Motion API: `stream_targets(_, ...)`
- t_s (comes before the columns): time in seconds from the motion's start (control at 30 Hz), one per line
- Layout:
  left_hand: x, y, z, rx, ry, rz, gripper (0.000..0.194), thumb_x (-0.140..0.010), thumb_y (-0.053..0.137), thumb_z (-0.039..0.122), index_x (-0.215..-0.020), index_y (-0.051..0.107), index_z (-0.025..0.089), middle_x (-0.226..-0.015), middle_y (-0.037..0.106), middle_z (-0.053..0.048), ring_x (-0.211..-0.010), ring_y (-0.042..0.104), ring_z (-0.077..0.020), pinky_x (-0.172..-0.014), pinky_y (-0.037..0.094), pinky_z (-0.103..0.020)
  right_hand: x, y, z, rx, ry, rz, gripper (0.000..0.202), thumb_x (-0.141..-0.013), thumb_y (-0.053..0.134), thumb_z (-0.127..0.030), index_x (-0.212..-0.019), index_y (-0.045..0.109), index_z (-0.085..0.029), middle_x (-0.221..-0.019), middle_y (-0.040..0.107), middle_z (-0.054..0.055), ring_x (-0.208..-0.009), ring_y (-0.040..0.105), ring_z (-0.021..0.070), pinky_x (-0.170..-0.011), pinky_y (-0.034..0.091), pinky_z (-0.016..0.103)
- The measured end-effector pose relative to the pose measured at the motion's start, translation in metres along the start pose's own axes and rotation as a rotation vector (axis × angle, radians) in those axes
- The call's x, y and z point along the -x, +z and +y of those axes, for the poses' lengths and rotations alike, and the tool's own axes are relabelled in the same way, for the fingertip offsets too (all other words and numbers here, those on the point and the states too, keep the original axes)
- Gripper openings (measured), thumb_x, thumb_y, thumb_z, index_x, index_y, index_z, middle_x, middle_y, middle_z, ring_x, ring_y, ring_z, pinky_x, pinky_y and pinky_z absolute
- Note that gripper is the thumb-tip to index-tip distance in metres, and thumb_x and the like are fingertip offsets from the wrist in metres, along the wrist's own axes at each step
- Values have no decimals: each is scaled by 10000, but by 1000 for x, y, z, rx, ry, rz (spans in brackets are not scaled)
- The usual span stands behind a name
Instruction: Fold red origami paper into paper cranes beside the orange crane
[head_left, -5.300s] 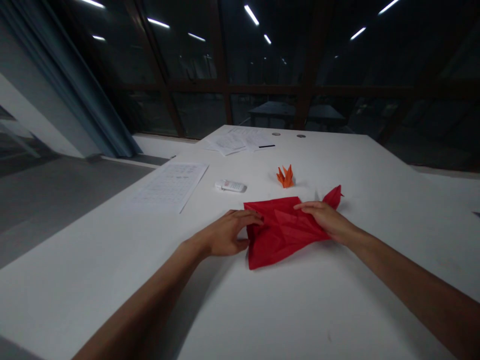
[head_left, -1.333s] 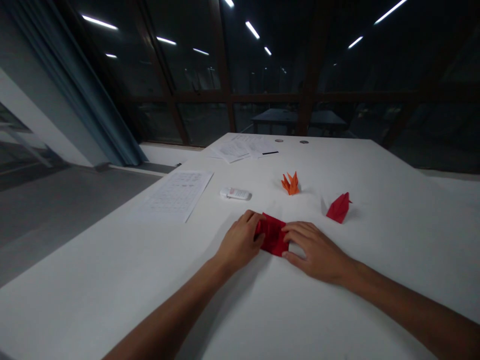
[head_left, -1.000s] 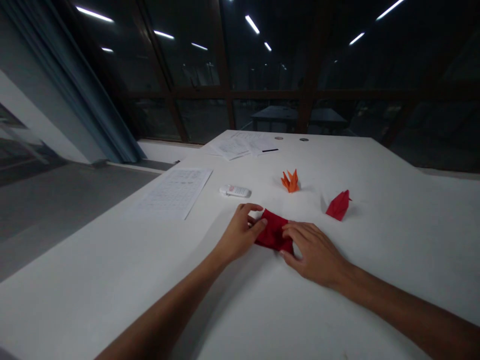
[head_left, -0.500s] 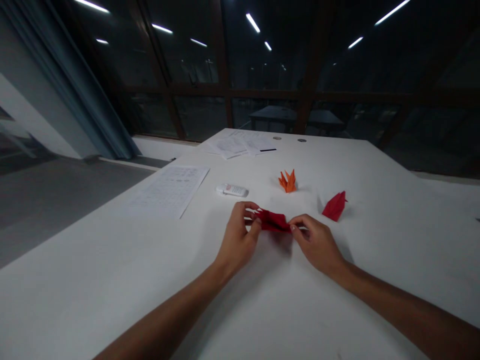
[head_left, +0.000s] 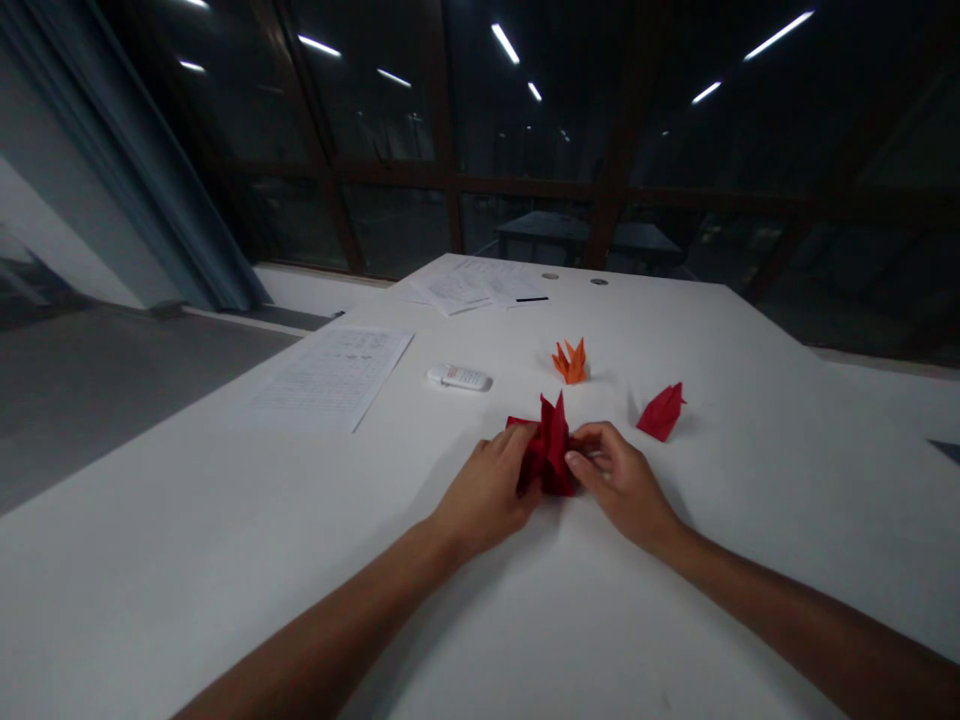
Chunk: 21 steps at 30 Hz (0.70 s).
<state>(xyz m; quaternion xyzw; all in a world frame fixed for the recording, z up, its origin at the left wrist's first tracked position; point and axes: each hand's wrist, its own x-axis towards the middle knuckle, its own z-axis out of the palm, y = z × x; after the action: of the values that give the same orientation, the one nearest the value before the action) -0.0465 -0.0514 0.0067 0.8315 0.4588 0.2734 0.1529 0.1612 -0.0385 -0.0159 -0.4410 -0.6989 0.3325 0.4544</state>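
Observation:
Between my hands, over the white table [head_left: 645, 610], is a dark red folded paper [head_left: 555, 450] with two pointed flaps standing up. My left hand [head_left: 491, 490] grips its left side, fingers behind and thumb in front. My right hand [head_left: 619, 485] pinches the right edge with thumb and fingertips, which partly hide that side. Just beyond stands an orange folded paper figure [head_left: 571, 362] with several points. To the right, a pinkish-red folded paper figure [head_left: 661, 412] rests on the tabletop.
A white correction-tape-like item [head_left: 459, 377] lies left of the orange figure. One printed sheet [head_left: 330, 378] is at the left, more papers [head_left: 472, 285] with a black pen [head_left: 532, 299] farther back. Dark windows and a blue curtain [head_left: 150, 150] stand behind.
The dark red paper has gone from lying wide and flat between my hands to having upright pointed flaps. My left hand has moved right and nearer to me, around its left side.

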Motion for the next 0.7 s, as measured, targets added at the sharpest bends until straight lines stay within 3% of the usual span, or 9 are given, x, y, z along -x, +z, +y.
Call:
stream_targets(0.13, 2, 5, 8, -223, 101, -86, 309, -852, 600, 190, -1157, 556, 216, -1136, 655, -97, -1109, 571, -300, -1022, 358, -522, 7, 5, -6, 171, -83, 36, 699, -761, 793, -377, -1341, 433, -229, -1182, 653, 124, -1020, 665, 263, -913, 554, 435)
stream_targets(0.2, 2, 6, 10, -275, 128, -101, 284, -879, 589, 217, -1162, 578, 237, -1136, 655, -89, -1107, 561, -297, -1018, 340, -532, 7, 4, -6, 247, -98, 86, 798, -732, 805, -373, -1398, 388, -230, -1203, 641, 138, -1040, 658, 283, -909, 550, 446)
stream_targets(0.3, 2, 3, 9, -344, 149, -112, 258, -879, 590, 222, -1134, 619, 253, -1162, 643, -89, -1122, 546, -311, -995, 347, -538, 4, -2, -7, 275, -87, 138, 685, -821, 689, -303, -1422, 371, -218, -1027, 669, 80, -855, 668, 230, -779, 553, 368)
stream_targets(0.43, 2, -7, 4, -361, 147, -110, 284, -840, 606, 173, -1114, 643, 239, -1177, 643, -88, -1130, 549, -309, -996, 379, -506, -4, -12, -6, 306, -39, 140, 502, -876, 550, -214, -1373, 479, -206, -682, 569, -46, -572, 542, 161, -580, 448, 281)
stream_targets(0.57, 2, -14, 1, -326, 170, -100, 213, -888, 602, 271, -1082, 651, 199, -1237, 643, -110, -1186, 546, -316, -1016, 412, -471, -10, -18, -2, 287, 8, 27, 240, -877, 539, -247, -1038, 714, -215, -737, 687, -1, -638, 610, 179, -625, 473, 294)
stream_targets(0.63, 2, -15, 0, -308, 174, -89, 306, -881, 645, 380, -1120, 644, 191, -1227, 650, -122, -1191, 548, -330, -1028, 415, -478, -12, -21, -2, 285, 26, -23, 233, -887, 523, -270, -907, 749, -218, -803, 737, 23, -704, 654, 203, -676, 496, 318)
stream_targets(0.7, 2, -14, 1, -298, 169, -81, 370, -858, 677, 452, -1115, 644, 188, -1188, 659, -125, -1157, 561, -333, -1007, 427, -477, -15, -24, -1, 265, 44, -55, 287, -891, 486, -261, -893, 770, -218, -816, 754, 33, -755, 678, 224, -715, 506, 340)
